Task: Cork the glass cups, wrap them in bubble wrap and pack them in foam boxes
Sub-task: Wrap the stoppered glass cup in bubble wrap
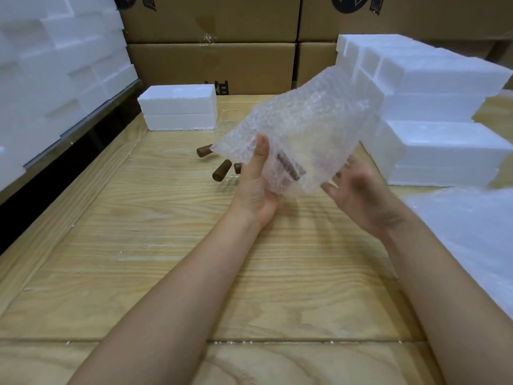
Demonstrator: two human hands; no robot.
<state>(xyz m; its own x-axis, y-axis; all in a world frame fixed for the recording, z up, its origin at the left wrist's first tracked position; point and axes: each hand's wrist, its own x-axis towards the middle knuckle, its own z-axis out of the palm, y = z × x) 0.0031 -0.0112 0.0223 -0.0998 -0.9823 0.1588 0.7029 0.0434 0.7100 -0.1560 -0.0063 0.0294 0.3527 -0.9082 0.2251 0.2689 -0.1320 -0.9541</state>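
Bubble wrap, a cork showing through it, is held up above the counter. The left grip clasps the wrap; the right grip lies open-fingered beneath it. Loose corks lie on the counter.

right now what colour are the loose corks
Dark brown; the corks show best in the head view.

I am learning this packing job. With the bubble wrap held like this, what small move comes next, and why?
Probably the right hand should fold the loose part of the bubble wrap over. The left hand grips the wrap where a cork shows through, the right hand is open beside it, and the sheet stands unrolled.
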